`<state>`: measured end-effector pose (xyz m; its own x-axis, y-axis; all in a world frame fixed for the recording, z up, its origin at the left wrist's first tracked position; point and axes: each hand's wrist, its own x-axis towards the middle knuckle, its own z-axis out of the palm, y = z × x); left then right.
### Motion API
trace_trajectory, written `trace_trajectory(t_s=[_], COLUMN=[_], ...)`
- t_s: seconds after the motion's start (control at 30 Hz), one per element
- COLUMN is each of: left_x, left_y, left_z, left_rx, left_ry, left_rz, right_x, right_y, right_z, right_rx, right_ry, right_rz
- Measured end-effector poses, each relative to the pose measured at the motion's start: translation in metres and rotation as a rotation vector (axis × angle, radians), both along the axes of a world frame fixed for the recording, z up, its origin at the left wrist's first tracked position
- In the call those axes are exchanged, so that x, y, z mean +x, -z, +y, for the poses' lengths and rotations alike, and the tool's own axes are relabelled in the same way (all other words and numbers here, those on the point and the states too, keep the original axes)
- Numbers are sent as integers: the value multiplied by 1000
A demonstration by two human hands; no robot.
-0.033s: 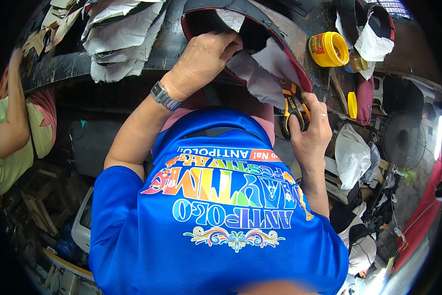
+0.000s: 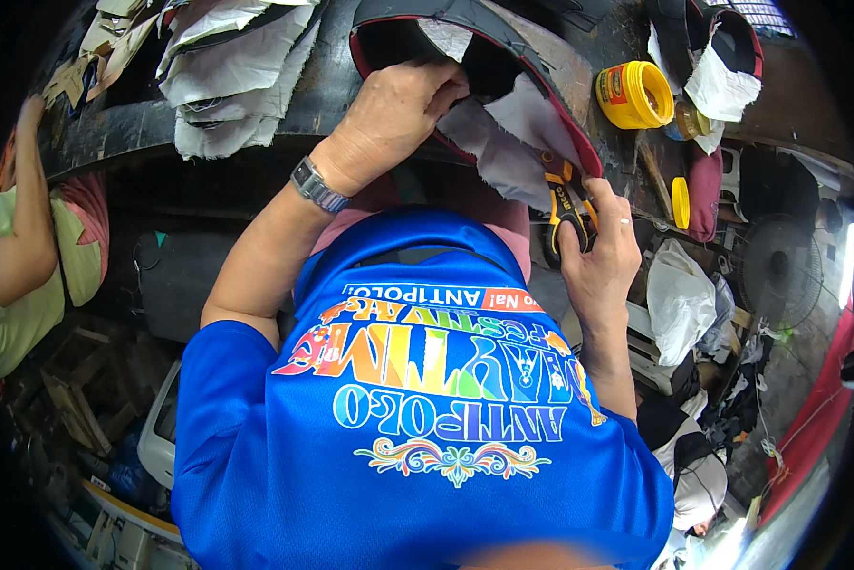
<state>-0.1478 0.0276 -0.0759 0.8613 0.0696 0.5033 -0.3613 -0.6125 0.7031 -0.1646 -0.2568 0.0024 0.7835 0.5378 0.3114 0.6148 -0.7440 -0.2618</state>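
Note:
A black shoe upper with a red edge lies at the front of the dark workbench, loose pale lining cloth hanging from it. My left hand, a watch on its wrist, is closed in a pinch at the upper's near left edge; the fingertips are partly hidden. Yellow-and-black pliers are gripped in my right hand beside the upper's right end. The pliers' head is against or just under the lining cloth, and I cannot tell whether the jaws bite on it.
On the bench stand an open yellow jar, a stack of pale cloth pieces and more red-edged black uppers. A yellow lid rests near the right edge. Another person's arm is at far left; a fan stands at right.

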Motion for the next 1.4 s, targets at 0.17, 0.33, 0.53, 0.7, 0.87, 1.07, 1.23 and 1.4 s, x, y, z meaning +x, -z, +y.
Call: trace_trajectory(t_s=[0.17,0.33,0.53,0.7,0.87,1.07,1.23,1.4], left_x=[0,-1,-4,-8,-20,-24,-17,-4], left_y=[0,0,-3,-13,-26,-20,-11,-15], left_z=[0,-1,-1,7,19,13,11,10], left_rx=[16,-12,-131,-121,103,416,463,474], left_ry=[22,36,30,109,267,242,250,252], left_rz=[14,0,52,43,-37,-52,-144,-177], right_x=[2,8,15,15,26,49,76,134], right_y=[0,5,11,10,-11,-12,6,19], right_z=[4,5,1,-11,-70,-158,-207,-212], right_rx=[-56,-42,115,200,602,861,297,66], right_ry=[10,-6,-31,-17,-157,381,876,853], right_rz=[-32,99,187,290,526,296,196,59])
